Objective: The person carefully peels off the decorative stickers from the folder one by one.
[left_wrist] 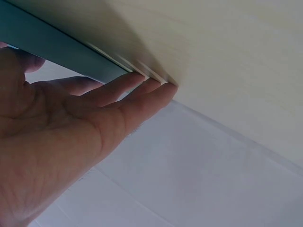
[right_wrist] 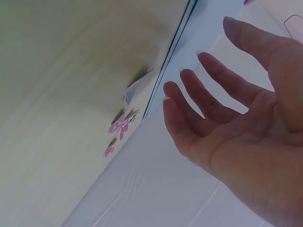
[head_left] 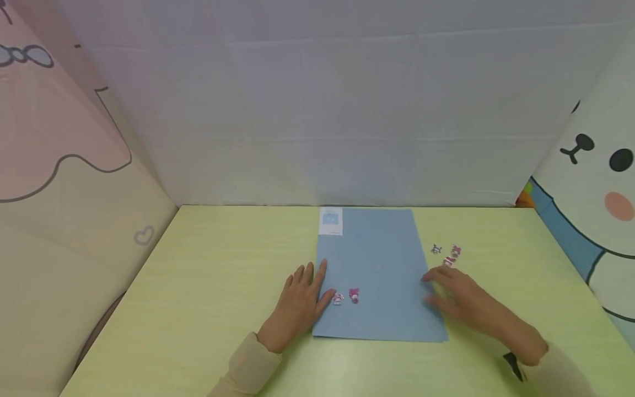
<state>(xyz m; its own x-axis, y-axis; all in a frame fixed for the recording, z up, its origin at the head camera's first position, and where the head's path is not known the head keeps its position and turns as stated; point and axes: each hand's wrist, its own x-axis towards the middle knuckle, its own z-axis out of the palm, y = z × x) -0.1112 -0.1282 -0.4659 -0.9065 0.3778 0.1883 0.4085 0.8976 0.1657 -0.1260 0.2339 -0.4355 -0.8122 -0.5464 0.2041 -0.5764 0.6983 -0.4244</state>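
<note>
A light blue folder (head_left: 379, 264) lies upright on the table, a white label (head_left: 331, 221) at its top left corner. My left hand (head_left: 296, 304) rests at its left edge, fingers straight, thumb tip by a small pink-and-white sticker (head_left: 338, 299). A second pink sticker (head_left: 354, 295) sits just to the right of that one. Over the folder's right edge is my right hand (head_left: 463, 298), slightly blurred. In the right wrist view, that hand's fingers (right_wrist: 208, 94) are loosely bent and hold nothing. Close beyond it lie a pink sticker (head_left: 448, 261), another pink one (head_left: 456, 251) and a dark one (head_left: 436, 249).
The pale yellow-green table (head_left: 223, 275) ends at a white cloth wall (head_left: 322, 121). Printed cloths (head_left: 74, 231) hang at both sides. A curled clear piece (right_wrist: 135, 87) stands on the table in the right wrist view. A small black object (head_left: 513, 366) shows by the right wrist.
</note>
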